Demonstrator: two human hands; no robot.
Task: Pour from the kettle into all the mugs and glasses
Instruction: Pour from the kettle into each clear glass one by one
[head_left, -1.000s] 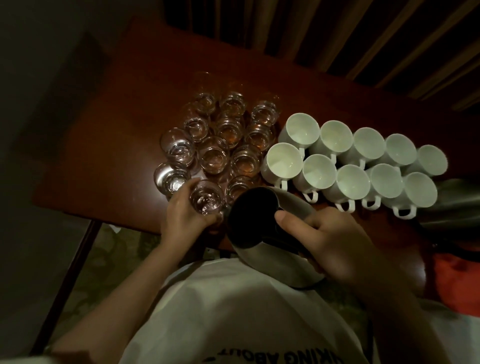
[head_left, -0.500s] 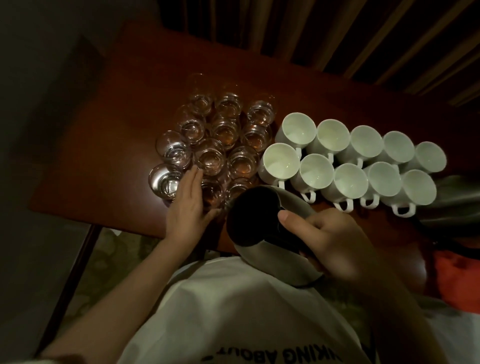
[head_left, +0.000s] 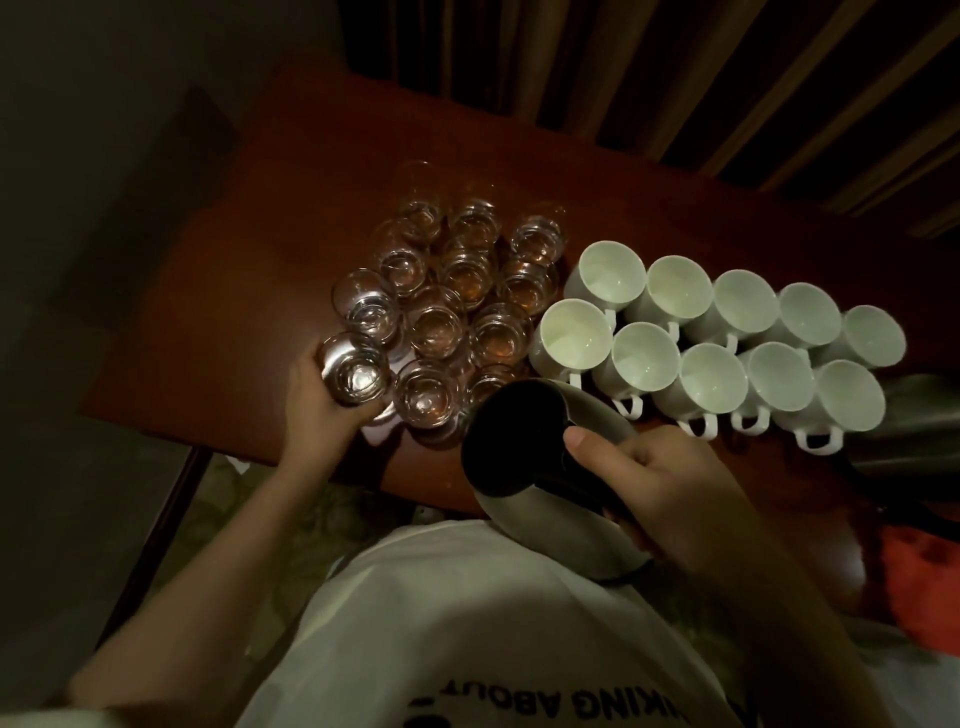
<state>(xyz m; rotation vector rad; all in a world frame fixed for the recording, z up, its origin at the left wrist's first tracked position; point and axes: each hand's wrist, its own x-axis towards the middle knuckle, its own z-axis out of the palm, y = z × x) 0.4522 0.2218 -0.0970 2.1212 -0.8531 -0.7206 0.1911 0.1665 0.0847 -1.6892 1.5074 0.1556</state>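
- Leftward since before, the left hand (head_left: 317, 410) now grips the outer glass (head_left: 355, 370).
- Right hand (head_left: 670, 493) grips the kettle (head_left: 540, 462), near the mugs (head_left: 711, 353) on the tabletop (head_left: 249, 270).

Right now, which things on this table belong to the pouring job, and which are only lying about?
Belong to the job:
- kettle, gripped by the right hand
- glass held by the left hand
- the other glasses
- white mugs

Only lying about:
- second metal vessel at the right edge
- orange thing below it, unclear what
- curtain behind the table
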